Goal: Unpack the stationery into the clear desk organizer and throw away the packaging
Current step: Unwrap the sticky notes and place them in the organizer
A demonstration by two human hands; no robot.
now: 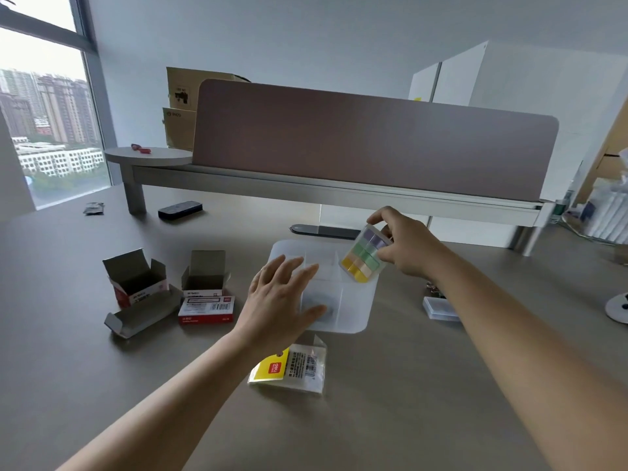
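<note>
A single head-worn camera is looking forward and down across the desk [85, 351] from the person's seat at its near edge, close enough that both forearms are reaching up from the bottom of the frame. It is facing the desk's far edge, where a partition screen [373, 144] is standing, with a window [47, 107] showing at the left. The wide lens is bending the outer lines.
</note>
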